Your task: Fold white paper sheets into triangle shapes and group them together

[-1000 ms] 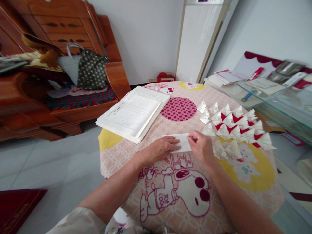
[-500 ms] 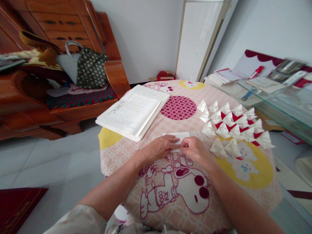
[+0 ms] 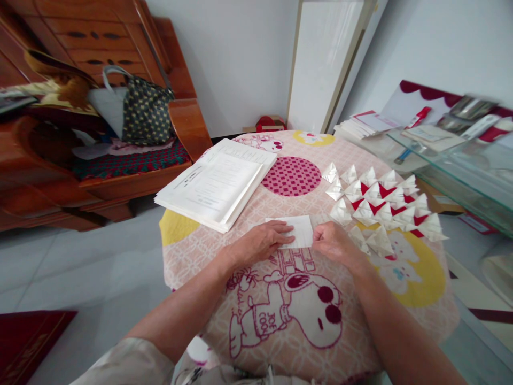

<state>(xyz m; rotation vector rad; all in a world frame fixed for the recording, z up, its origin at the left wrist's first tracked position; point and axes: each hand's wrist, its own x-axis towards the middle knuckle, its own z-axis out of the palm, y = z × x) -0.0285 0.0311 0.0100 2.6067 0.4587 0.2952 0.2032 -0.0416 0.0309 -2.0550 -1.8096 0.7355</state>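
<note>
A small folded white paper (image 3: 298,231) lies on the cartoon-printed tablecloth (image 3: 288,315) in front of me. My left hand (image 3: 262,241) lies flat on its left part, fingers stretched out and pressing it down. My right hand (image 3: 332,240) rests at the paper's right edge with its fingers curled, touching the fold. Just right of my hands sits a cluster of several folded white-and-red paper triangles (image 3: 380,206).
A thick stack of white printed sheets (image 3: 214,184) lies at the table's back left. A wooden bench (image 3: 100,133) with a dotted bag (image 3: 146,109) stands to the left. A glass shelf (image 3: 460,160) with books and papers is at the right.
My right hand slid leftward along the paper to meet my left hand, then moved back to the paper's right edge. My left hand stayed pressed on the paper.
</note>
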